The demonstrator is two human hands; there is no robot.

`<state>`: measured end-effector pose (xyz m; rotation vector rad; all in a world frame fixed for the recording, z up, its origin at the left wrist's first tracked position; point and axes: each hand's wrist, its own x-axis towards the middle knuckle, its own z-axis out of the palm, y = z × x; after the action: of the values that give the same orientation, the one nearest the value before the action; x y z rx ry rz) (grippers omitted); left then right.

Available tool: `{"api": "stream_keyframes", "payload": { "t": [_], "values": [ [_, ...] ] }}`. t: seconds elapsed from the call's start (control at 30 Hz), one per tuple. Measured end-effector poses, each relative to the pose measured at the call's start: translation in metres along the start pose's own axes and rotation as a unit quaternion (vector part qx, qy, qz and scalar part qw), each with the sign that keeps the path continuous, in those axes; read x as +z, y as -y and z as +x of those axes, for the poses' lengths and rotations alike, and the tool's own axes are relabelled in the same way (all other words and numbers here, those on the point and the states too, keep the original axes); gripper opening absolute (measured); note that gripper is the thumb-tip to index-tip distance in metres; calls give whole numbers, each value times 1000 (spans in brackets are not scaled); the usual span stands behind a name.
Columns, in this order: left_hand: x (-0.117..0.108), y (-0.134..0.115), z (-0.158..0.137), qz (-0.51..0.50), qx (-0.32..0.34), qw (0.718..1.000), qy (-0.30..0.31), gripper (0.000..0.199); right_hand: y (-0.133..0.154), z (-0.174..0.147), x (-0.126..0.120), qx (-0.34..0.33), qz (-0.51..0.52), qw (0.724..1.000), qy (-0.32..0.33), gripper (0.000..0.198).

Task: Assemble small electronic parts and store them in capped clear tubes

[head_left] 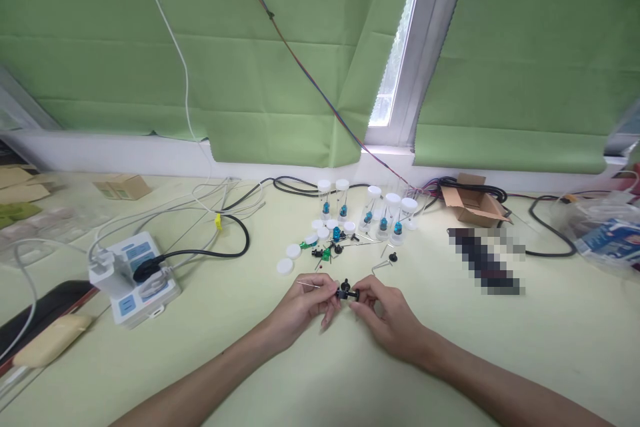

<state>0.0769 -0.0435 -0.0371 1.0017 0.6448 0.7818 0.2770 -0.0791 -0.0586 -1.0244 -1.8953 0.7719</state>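
Observation:
Between my hands, a little above the table, is a small black fitting (344, 293) with round knobs. My left hand (309, 300) is closed on its left side, and a thin metal rod (306, 284) sticks out leftward from the same fingers. The thumb and fingers of my right hand (383, 313) pinch the knob at the fitting's right end. Just beyond lie loose small black, green and blue parts (336, 233), several white caps (285, 266) and an L-shaped hex key (383, 265). A black knob (393, 257) lies to the right of them.
Several clear tubes with white caps (373, 192) and blue parts inside stand behind the loose parts. A power strip (145, 280) with plugs and cables sits at left. At right are an open cardboard box (473, 203), a pixelated dark object (485, 263) and a plastic bag (610, 233).

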Motion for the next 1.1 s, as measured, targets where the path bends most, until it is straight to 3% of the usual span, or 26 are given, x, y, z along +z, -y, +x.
{"api": "stream_keyframes", "payload": {
  "t": [0.17, 0.57, 0.8, 0.93, 1.1],
  "values": [
    [0, 0, 0, -2, -5, 1000, -5, 27, 3, 1, -1, 18, -13, 1000, 19, 7],
    [-2, 2, -1, 4, -5, 1000, 5, 28, 9, 5, -4, 30, -32, 998, 36, 27],
    [-1, 1, -1, 0, 2, 1000, 3, 26, 9, 3, -2, 32, -24, 999, 26, 11],
    [0, 0, -1, -3, 9, 1000, 1, 26, 3, 2, -1, 12, -14, 1000, 13, 18],
    [1, 1, 0, 0, 9, 1000, -1, 27, 0, 2, 0, -9, -24, 1000, 0, 13]
  ]
}}
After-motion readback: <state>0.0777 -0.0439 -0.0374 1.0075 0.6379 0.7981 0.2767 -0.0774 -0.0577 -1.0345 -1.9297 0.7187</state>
